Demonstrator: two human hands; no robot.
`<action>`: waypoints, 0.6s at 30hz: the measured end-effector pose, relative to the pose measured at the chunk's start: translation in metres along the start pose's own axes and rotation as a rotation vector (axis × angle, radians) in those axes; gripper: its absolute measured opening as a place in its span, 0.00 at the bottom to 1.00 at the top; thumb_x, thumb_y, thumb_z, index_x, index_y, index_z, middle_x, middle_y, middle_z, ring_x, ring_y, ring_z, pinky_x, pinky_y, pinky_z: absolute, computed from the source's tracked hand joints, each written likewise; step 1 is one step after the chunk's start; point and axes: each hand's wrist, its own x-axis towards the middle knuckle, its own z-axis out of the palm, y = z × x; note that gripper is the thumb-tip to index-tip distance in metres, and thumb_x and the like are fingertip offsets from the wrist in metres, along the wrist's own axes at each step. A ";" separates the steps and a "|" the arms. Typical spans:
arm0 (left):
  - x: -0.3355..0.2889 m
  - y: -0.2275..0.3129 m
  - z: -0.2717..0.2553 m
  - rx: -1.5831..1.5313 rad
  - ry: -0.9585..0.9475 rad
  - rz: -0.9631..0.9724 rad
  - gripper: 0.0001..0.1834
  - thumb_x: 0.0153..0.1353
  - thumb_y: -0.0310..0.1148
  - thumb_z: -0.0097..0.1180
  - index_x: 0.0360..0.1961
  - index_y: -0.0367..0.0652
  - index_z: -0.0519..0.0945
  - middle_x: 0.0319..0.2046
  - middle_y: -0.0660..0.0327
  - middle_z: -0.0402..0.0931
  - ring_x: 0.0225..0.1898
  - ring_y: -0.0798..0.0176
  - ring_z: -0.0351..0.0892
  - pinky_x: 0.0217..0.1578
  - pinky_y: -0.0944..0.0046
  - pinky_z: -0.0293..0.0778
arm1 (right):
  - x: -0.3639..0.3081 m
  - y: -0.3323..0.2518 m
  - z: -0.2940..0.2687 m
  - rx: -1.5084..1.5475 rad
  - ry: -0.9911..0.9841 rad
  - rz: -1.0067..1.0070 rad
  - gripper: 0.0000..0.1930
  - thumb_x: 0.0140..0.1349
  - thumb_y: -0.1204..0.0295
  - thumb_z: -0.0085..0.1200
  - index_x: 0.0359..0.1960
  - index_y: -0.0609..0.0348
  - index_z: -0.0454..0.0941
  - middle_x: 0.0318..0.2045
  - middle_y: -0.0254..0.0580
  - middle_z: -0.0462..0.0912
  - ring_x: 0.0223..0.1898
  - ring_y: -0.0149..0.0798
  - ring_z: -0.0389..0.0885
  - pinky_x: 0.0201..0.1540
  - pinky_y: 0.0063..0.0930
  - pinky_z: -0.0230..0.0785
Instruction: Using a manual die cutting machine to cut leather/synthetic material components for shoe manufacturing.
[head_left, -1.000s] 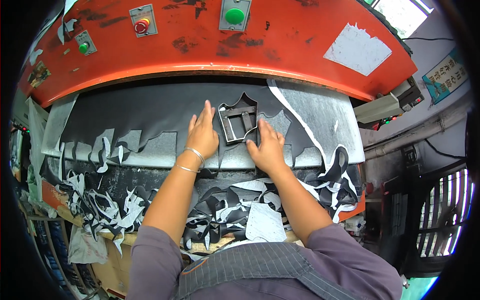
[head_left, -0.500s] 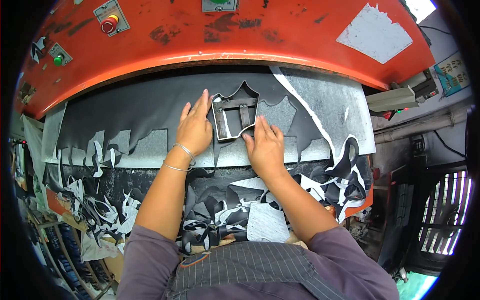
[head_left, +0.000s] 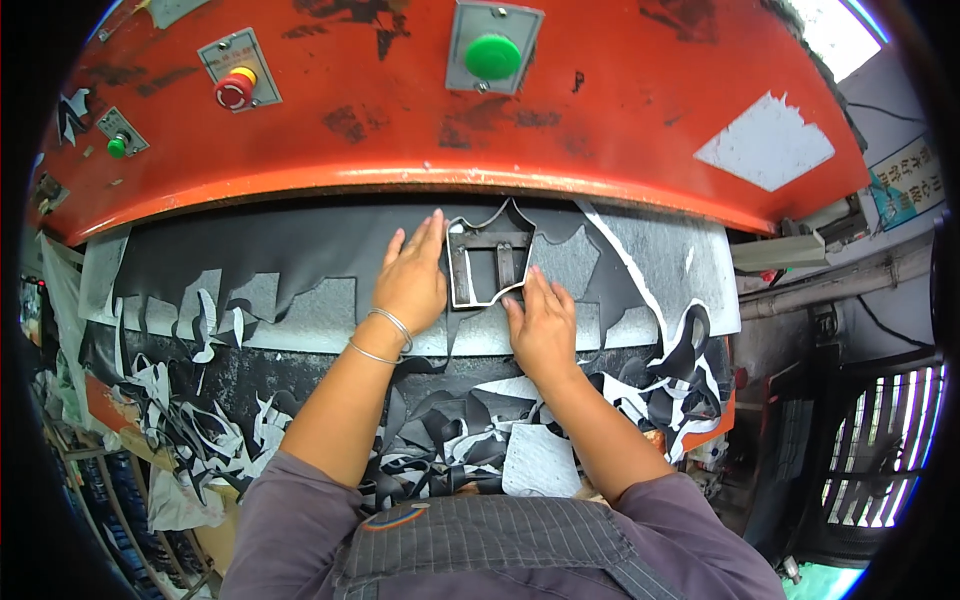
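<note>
A metal cutting die (head_left: 490, 240), an outline of thin walls with brown crossbars inside, lies on the dark sheet material (head_left: 330, 240). My left hand (head_left: 412, 285) rests flat at its left side, fingers stretched forward and fingertips close by the wall. On the other side my right hand (head_left: 545, 325) has its fingers extended against the lower right wall, thumb near the bottom edge. Neither hand wraps around the die. Just right of the die, a cut-out opening (head_left: 567, 262) in the sheet shows the grey board (head_left: 680, 270) beneath.
A red machine beam (head_left: 380, 140) spans the far side, carrying a large green button (head_left: 492, 57) and a red stop button (head_left: 234, 91). Black and white offcuts (head_left: 450, 430) heap along the near edge. A fan-like black frame (head_left: 880, 440) stands at right.
The view has tilted, showing more of the red beam. Both hands stay beside the die, which keeps nearly the same place on the sheet.
</note>
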 end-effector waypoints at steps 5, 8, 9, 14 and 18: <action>-0.017 -0.002 -0.009 0.025 -0.016 -0.008 0.37 0.56 0.26 0.45 0.68 0.34 0.51 0.63 0.47 0.62 0.68 0.53 0.57 0.69 0.53 0.45 | -0.010 -0.012 -0.005 -0.004 0.002 0.011 0.23 0.58 0.66 0.58 0.51 0.71 0.72 0.48 0.60 0.78 0.53 0.49 0.76 0.57 0.45 0.63; -0.052 -0.020 -0.041 -0.216 -0.056 -0.002 0.34 0.58 0.29 0.49 0.67 0.36 0.57 0.64 0.46 0.61 0.67 0.50 0.57 0.67 0.54 0.51 | -0.012 -0.021 -0.033 0.046 -0.075 0.125 0.27 0.58 0.61 0.59 0.54 0.66 0.71 0.50 0.59 0.77 0.55 0.51 0.74 0.59 0.43 0.61; -0.067 -0.033 -0.057 -0.360 0.022 0.013 0.28 0.58 0.31 0.53 0.62 0.40 0.68 0.58 0.45 0.69 0.62 0.49 0.67 0.62 0.56 0.63 | -0.016 -0.023 -0.050 0.073 -0.116 0.241 0.29 0.57 0.59 0.60 0.55 0.65 0.70 0.50 0.59 0.77 0.56 0.51 0.73 0.59 0.42 0.60; -0.118 -0.123 -0.205 -0.495 0.953 -0.190 0.10 0.68 0.33 0.49 0.35 0.39 0.80 0.34 0.62 0.80 0.38 0.69 0.77 0.45 0.67 0.72 | 0.034 -0.100 -0.130 0.599 0.269 0.036 0.26 0.57 0.68 0.63 0.55 0.63 0.68 0.29 0.47 0.81 0.29 0.38 0.81 0.33 0.28 0.72; -0.146 -0.149 -0.301 0.067 1.200 -0.113 0.18 0.70 0.38 0.43 0.28 0.36 0.75 0.26 0.61 0.73 0.31 0.63 0.72 0.36 0.62 0.67 | 0.072 -0.143 -0.149 0.673 0.299 0.067 0.20 0.56 0.67 0.65 0.44 0.62 0.69 0.23 0.41 0.79 0.25 0.31 0.77 0.30 0.25 0.71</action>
